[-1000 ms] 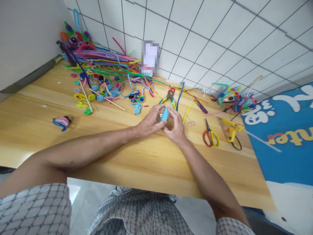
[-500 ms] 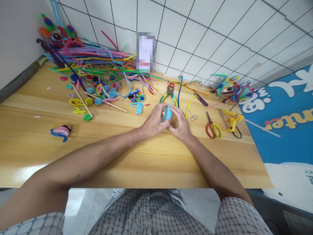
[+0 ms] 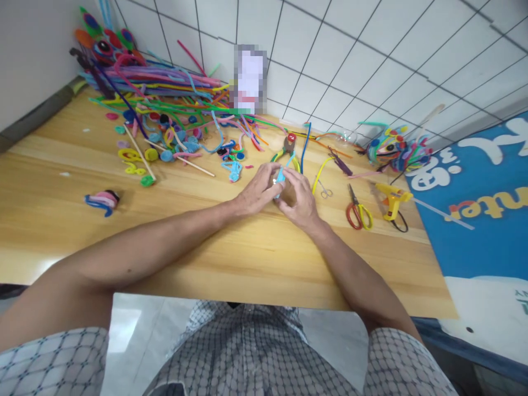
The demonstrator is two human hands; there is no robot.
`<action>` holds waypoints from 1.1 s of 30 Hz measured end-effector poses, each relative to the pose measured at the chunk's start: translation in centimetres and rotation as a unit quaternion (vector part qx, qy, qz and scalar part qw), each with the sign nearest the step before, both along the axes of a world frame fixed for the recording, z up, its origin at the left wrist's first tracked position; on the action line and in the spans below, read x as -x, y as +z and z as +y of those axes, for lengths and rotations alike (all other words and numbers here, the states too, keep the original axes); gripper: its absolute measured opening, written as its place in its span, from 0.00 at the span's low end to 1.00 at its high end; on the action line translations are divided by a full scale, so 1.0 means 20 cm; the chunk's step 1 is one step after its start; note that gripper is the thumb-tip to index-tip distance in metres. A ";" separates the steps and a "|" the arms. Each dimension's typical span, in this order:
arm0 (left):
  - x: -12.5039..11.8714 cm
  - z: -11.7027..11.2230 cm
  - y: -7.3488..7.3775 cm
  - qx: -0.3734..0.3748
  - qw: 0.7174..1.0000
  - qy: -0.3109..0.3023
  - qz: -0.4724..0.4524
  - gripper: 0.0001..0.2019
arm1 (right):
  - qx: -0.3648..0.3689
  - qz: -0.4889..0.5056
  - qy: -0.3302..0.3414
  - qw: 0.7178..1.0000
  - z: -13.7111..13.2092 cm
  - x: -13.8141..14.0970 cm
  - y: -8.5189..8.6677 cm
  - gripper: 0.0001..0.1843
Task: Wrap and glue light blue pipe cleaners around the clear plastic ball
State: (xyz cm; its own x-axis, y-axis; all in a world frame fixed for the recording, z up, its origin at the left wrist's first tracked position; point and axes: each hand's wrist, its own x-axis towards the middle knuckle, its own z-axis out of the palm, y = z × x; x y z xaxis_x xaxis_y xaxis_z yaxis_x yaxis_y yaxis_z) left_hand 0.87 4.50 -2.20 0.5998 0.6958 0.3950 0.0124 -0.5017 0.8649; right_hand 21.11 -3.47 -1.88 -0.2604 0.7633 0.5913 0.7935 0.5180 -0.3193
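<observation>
My left hand (image 3: pixel 256 193) and my right hand (image 3: pixel 297 199) meet over the wooden table (image 3: pixel 206 242), fingers curled round a small clear ball with a light blue pipe cleaner (image 3: pixel 280 179) wound on it. Both hands grip it between fingertips and thumbs. Most of the ball is hidden by my fingers. Pliers with yellow-green handles (image 3: pixel 286 152) lie just beyond my hands.
A heap of coloured pipe cleaners (image 3: pixel 165 102) fills the far left corner by the tiled wall. Red and yellow scissors (image 3: pixel 357 210), a yellow glue gun (image 3: pixel 391 199), small silver scissors (image 3: pixel 324 190) and a pipe cleaner figure (image 3: pixel 391 149) lie to the right. A pink and blue bundle (image 3: pixel 103 199) lies left.
My hands have kept hold of the blue-wrapped ball and turned it slightly, so less of it shows. The view has shifted a little.
</observation>
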 end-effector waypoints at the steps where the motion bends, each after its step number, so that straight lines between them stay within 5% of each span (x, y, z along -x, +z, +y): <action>1: 0.00 0.00 0.00 -0.003 1.000 -0.001 -0.001 0.27 | -0.009 -0.006 0.004 1.000 0.00 0.00 0.00 0.41; 6: 0.01 0.00 -0.01 0.011 1.000 -0.019 -0.012 0.26 | -0.043 -0.011 0.022 0.999 0.01 0.01 -0.01 0.40; 12: 0.01 0.01 -0.02 0.034 0.999 -0.019 -0.015 0.27 | -0.002 0.006 0.024 1.000 0.01 0.04 0.01 0.39; 17: 0.01 0.02 -0.03 0.041 0.999 -0.013 -0.012 0.28 | 0.065 0.019 -0.005 0.998 -0.04 0.07 0.19 0.40; 21: 0.00 0.01 -0.05 0.044 0.999 0.011 -0.013 0.30 | 0.105 0.048 -0.082 0.990 -0.16 0.00 0.34 0.25; 24: -0.01 0.01 -0.08 0.019 1.000 0.017 -0.011 0.29 | 0.163 0.160 -0.199 0.953 -0.31 -0.21 0.34 0.15; 26: -0.01 0.01 -0.08 0.005 1.000 0.016 -0.014 0.29 | 0.120 0.236 -0.324 0.908 -0.42 -0.42 0.31 0.18; 31: 0.01 -0.03 -0.05 -0.006 1.000 -0.003 0.000 0.29 | 0.021 0.238 -0.524 0.818 -0.61 -0.99 0.20 0.28; 33: 0.02 -0.04 -0.03 0.003 1.000 0.001 0.011 0.29 | 0.023 0.213 -0.552 0.806 -0.62 -1.14 0.17 0.33</action>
